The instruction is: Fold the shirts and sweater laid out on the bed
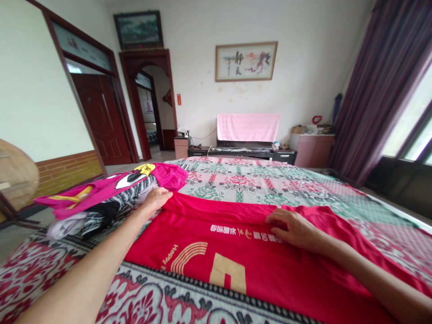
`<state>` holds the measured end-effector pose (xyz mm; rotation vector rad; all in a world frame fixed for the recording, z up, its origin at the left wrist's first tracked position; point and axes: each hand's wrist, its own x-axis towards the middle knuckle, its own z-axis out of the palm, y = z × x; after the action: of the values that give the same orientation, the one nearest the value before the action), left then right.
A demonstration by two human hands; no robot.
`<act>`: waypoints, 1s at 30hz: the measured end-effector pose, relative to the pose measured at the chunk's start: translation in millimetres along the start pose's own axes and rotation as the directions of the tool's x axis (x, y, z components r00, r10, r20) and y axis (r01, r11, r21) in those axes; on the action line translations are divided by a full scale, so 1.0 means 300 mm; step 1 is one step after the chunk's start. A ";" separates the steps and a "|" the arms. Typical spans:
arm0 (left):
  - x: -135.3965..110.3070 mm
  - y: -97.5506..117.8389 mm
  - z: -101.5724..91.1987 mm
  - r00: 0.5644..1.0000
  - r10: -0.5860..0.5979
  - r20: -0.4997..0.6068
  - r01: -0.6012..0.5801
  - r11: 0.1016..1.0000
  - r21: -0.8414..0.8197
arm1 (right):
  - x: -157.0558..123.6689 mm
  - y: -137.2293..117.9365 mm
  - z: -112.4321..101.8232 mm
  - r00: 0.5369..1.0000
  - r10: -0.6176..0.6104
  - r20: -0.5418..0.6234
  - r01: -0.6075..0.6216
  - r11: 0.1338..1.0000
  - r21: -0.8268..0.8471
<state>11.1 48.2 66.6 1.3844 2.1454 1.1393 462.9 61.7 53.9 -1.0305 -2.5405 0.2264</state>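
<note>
A red T-shirt [189, 229] with gold and white print is spread over the patterned bed cover [236, 180], some creases running across it. At its far left corner my left hand [158, 198] has the fabric pinched between thumb and fingers. My right hand [293, 227] rests on the shirt's far part, beside the white lettering. Its fingers are bent and apart, with a gap before the thumb, and no fold of cloth shows gripped in it. The shirt's right end lies partly under my right forearm.
Just left of my left hand is a pile of clothes, with a bright pink garment [101, 193] on top and black-and-white fabric under it. Beyond the bed stand a low black cabinet [285, 156] and a pink-cloth-covered screen [248, 127]. A purple curtain [367, 90] hangs at right.
</note>
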 end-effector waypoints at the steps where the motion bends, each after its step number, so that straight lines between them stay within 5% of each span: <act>1: 0.002 0.000 0.004 1.000 -0.012 -0.022 0.012 1.000 0.015 | 0.000 0.003 0.001 1.000 -0.005 -0.003 0.005 1.000 -0.001; 4: -0.006 0.010 0.006 0.999 -0.037 -0.014 0.037 0.999 -0.025 | -0.001 0.007 0.002 1.000 -0.012 -0.007 0.012 1.000 0.000; 12: -0.041 0.044 -0.040 0.965 0.012 0.263 0.051 0.972 -0.231 | 0.001 -0.009 -0.003 1.000 -0.027 0.013 0.028 0.999 -0.027; 16: -0.024 0.038 -0.062 0.978 0.013 0.210 0.053 0.951 -0.303 | 0.003 -0.022 -0.007 0.999 -0.031 0.006 0.032 0.999 -0.030; 19: -0.016 0.035 -0.086 0.993 -0.086 0.077 0.094 0.991 -0.099 | 0.006 -0.025 -0.007 1.000 -0.023 -0.002 0.023 0.999 -0.027; 23: -0.022 0.035 -0.112 0.957 -0.214 0.197 0.124 0.913 0.390 | 0.009 -0.016 -0.001 1.000 -0.016 -0.010 0.016 0.999 -0.028; 30: -0.044 0.044 -0.102 0.925 -0.213 0.314 0.053 0.892 0.449 | 0.007 -0.010 0.001 0.999 -0.022 -0.025 0.021 0.999 -0.024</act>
<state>5.1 25.9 93.9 1.4487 2.2524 0.3206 459.3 61.0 55.1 -1.0084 -2.5364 0.1768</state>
